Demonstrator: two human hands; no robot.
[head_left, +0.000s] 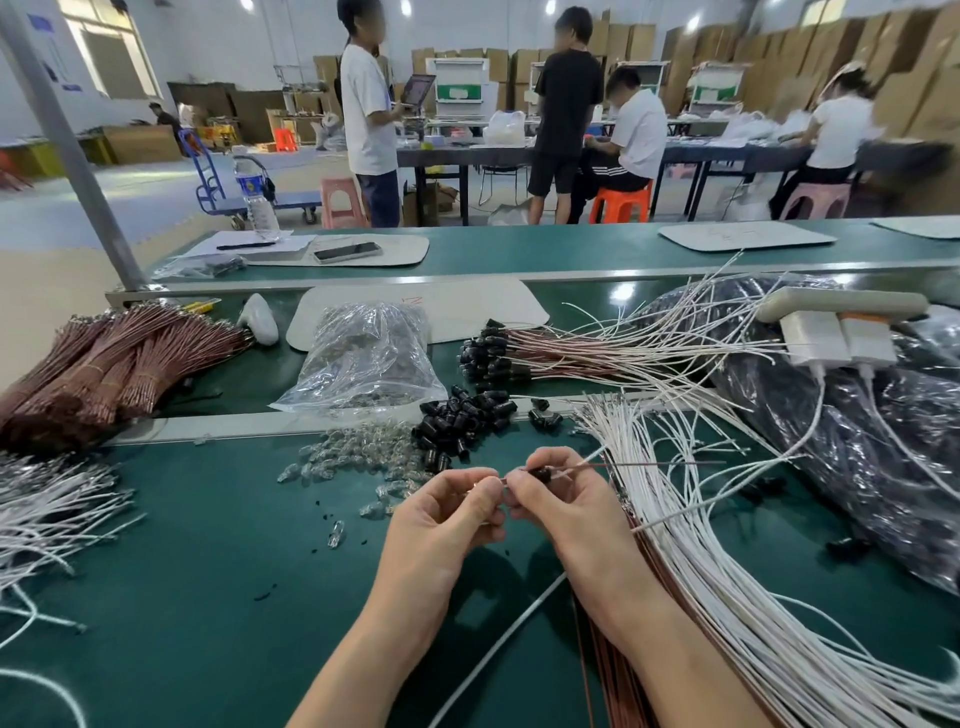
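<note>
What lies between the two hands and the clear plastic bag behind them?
In the head view: a heap of loose clear bulbs, a pile of black sockets and a pale rail.

the green bench top (218, 597) looks smooth and faintly glossy; the black sockets (457, 421) are shiny plastic, the small bulbs (358, 452) clear glass, the white wires (691, 545) matt-sheathed, the bag (371, 358) crinkled glossy clear film, the brown wire bundles (104, 369) coppery

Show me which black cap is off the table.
The black cap pinched by the right hand, wires trailing rightward, meeting the left hand's glass bulb. All other caps lie on the table, loose or wired.
</note>
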